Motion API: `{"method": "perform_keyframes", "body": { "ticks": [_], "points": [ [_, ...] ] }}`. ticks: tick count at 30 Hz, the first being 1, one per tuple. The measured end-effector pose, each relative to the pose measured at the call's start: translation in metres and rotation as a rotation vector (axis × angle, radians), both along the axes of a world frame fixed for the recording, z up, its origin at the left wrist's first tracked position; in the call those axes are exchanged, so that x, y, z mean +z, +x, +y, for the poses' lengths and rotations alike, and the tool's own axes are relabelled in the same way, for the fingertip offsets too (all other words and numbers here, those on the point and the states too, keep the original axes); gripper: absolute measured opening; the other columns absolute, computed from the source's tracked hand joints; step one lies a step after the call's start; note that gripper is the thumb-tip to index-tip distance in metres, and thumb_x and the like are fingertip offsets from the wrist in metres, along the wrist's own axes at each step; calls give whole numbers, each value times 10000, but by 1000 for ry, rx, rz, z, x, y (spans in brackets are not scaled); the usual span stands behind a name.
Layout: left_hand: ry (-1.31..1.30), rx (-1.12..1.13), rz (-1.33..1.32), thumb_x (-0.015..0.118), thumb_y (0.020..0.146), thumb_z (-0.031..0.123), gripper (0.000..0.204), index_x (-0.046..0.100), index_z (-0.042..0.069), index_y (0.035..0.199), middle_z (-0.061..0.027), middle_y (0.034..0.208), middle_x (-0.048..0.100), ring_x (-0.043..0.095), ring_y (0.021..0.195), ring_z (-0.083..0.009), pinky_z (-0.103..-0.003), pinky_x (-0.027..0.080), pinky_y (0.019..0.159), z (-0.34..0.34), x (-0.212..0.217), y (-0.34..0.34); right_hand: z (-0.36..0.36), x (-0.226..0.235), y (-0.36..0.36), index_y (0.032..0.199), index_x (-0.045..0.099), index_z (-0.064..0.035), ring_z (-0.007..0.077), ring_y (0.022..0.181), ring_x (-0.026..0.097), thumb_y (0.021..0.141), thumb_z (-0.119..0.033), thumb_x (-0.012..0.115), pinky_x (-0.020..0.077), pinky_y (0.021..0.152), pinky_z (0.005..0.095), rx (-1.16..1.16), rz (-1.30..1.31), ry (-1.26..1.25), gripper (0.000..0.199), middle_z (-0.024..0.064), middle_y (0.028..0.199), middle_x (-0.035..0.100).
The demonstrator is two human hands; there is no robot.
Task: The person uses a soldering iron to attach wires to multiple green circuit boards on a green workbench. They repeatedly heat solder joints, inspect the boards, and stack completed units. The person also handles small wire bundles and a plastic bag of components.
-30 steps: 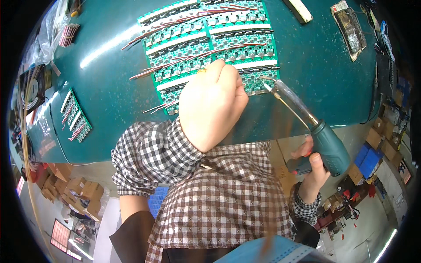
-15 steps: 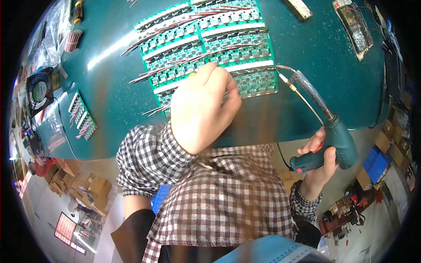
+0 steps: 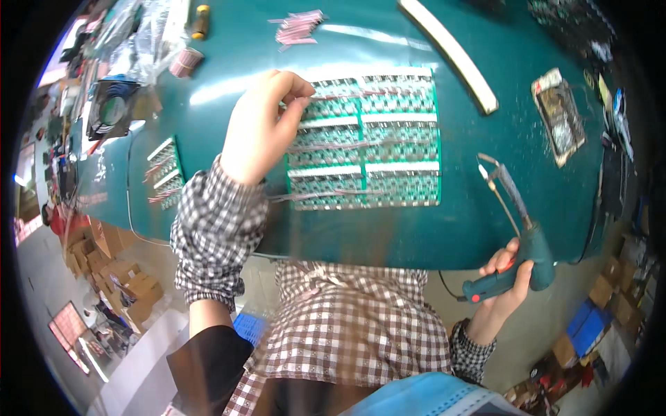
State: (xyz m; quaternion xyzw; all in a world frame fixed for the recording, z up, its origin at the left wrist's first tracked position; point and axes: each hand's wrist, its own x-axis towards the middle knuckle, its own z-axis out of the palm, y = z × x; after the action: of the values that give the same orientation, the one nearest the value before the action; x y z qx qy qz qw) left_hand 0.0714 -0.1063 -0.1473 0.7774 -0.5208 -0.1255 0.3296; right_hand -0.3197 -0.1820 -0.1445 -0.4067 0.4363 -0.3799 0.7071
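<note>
A panel of green circuit boards (image 3: pixel 388 149) with thin pink wires laid across it rests on the teal table (image 3: pixel 229 62). My left hand (image 3: pixel 260 128) reaches over the panel's upper left corner, fingertips pinched at a wire end there. My right hand (image 3: pixel 503 281) grips a teal soldering gun (image 3: pixel 517 243) by its handle at the table's near right edge. Its metal tip (image 3: pixel 485 166) points up and away, just right of the panel and apart from it.
A smaller circuit board strip (image 3: pixel 163 170) lies at the left, a black fan (image 3: pixel 111 107) beyond it. A bundle of pink wires (image 3: pixel 298 28), a white bar (image 3: pixel 451 52), a wire spool (image 3: pixel 184 61) and a framed sponge tray (image 3: pixel 558 114) sit farther back. Cardboard boxes (image 3: pixel 118 270) are on the floor.
My left hand moved from the panel's lower middle up to its upper left corner. The soldering gun dropped back toward the table's near edge. The view shifted so the panel appears lower.
</note>
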Motion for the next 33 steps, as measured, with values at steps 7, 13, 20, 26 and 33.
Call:
{"method": "perform_keyframes", "body": {
  "ticks": [7, 13, 20, 26, 33],
  "points": [
    [-76, 80, -201, 641, 805, 52, 133, 609, 36, 933, -65, 880, 591, 603, 760, -170, -275, 485, 648, -39, -33, 67, -1, 5, 4, 1096, 459, 5, 132, 619, 554, 967, -398, 474, 531, 532, 270, 2, -5, -40, 423, 44, 727, 538],
    [11, 20, -190, 652, 803, 172, 107, 602, 92, 854, -75, 854, 574, 584, 853, -274, -373, 478, 761, -52, -48, 87, -2, 17, 17, 1089, 464, -2, 128, 615, 558, 964, -401, 482, 533, 529, 260, 16, 9, -35, 419, 39, 719, 537],
    [-19, -81, -189, 637, 813, 138, 98, 585, 59, 832, -92, 835, 564, 581, 831, -273, -364, 476, 744, -48, -45, 91, -1, 21, 25, 1098, 460, -2, 128, 620, 561, 963, -400, 485, 532, 545, 263, 31, 31, -33, 421, 38, 728, 538],
    [-176, -55, -27, 627, 881, 109, 134, 570, 8, 948, -65, 853, 593, 604, 734, -136, -252, 486, 664, -38, -23, 56, 3, 23, 22, 1104, 457, 3, 132, 631, 564, 960, -399, 491, 534, 549, 264, 21, 13, -38, 429, 43, 742, 548],
    [139, -155, 1041, 616, 905, 124, 186, 596, -14, 1028, -32, 861, 631, 608, 709, -74, -194, 490, 612, -21, 28, -12, 4, 19, 10, 1122, 465, 55, 177, 677, 606, 929, -375, 553, 569, 594, 328, 35, -70, -24, 479, 74, 770, 570]
  ]
}}
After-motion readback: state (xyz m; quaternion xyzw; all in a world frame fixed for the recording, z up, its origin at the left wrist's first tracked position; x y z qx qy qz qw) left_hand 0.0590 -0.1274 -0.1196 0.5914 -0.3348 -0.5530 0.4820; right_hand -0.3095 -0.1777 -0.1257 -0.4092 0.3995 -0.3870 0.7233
